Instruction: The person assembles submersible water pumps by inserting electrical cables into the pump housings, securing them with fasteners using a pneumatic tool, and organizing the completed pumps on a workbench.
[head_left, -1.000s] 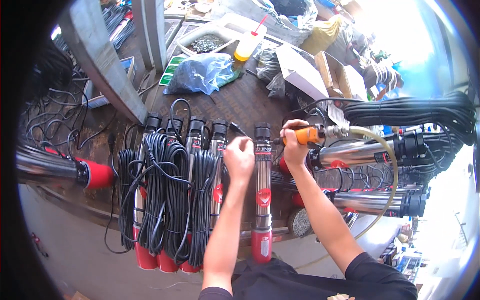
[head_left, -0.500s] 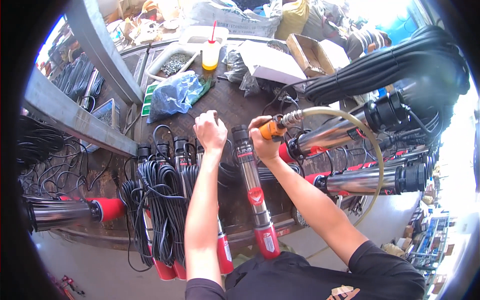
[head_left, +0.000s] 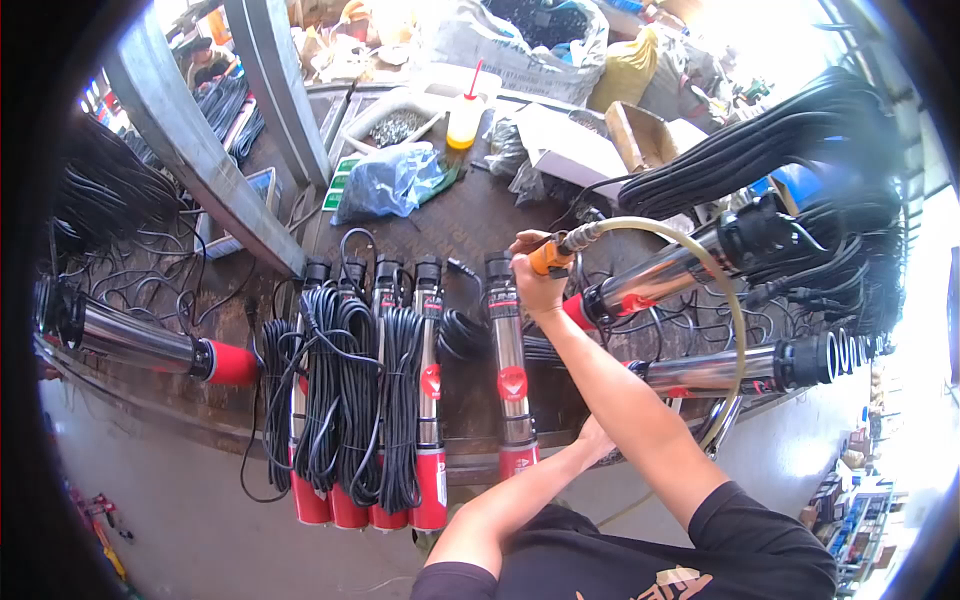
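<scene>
My right hand (head_left: 533, 288) grips an orange nozzle tool (head_left: 551, 257) fed by a pale hose (head_left: 733, 320). It holds the tool at the top end of a single steel pump (head_left: 510, 365) with a red base, lying lengthwise on the dark bench (head_left: 470, 215). My left hand (head_left: 594, 436) reaches across near the bench's front edge, right of that pump's red base. My right forearm hides most of it, so its grip is unclear. Left of the pump lie several similar pumps wrapped in black cable coils (head_left: 370, 400).
Two steel pumps (head_left: 690, 268) lie crosswise at the right, another (head_left: 140, 345) at the left. A blue plastic bag (head_left: 390, 180), a yellow squeeze bottle (head_left: 463, 115), a white tray of small parts (head_left: 395, 125) and a cardboard box (head_left: 570, 150) sit at the back. Grey steel beams (head_left: 200, 170) cross the left.
My left hand has left the pump's top end and dropped to the bench's front edge, behind my right forearm. My right hand stays at the pump top with the orange tool.
</scene>
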